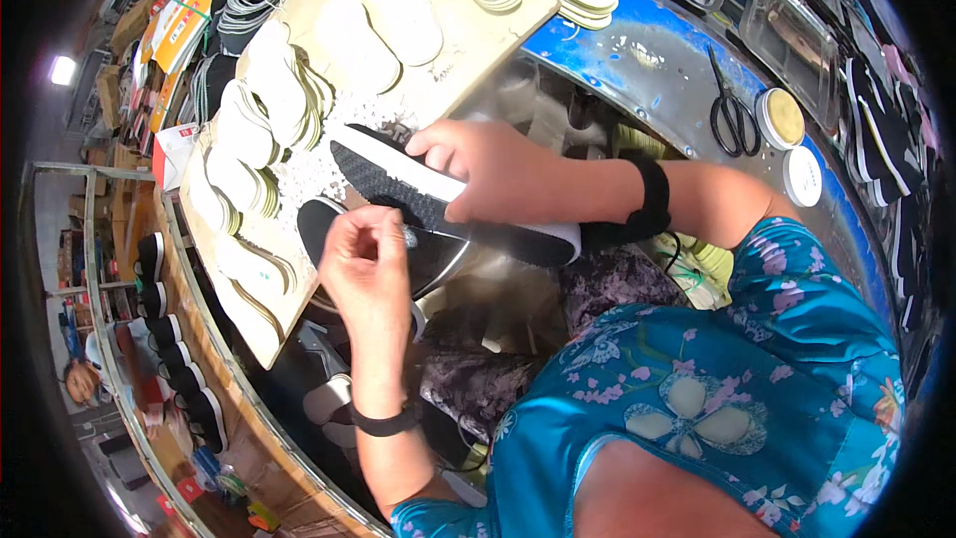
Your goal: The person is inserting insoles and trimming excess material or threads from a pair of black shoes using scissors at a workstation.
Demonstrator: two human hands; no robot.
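Note:
My right hand (503,174) grips a black shoe (383,182) with a white side band, tilted so that its dark patterned sole shows. The fingers wrap over the white band near the middle of the shoe. Close to the sole, my left hand (366,249) is closed in a pinch; what sits between its fingertips, if anything, is too small to make out. A thin pale line runs from near those fingers toward the sole. Another dark shoe piece (317,227) with a pale rim lies partly hidden behind my left hand.
Stacks of white insoles (274,90) and white scraps cover a pale board (478,70) ahead. On the blue metal table (637,50) at right lie black scissors (734,110), an open round tin (780,118) and its white lid (802,176). Shoes line a rack (179,369) at left.

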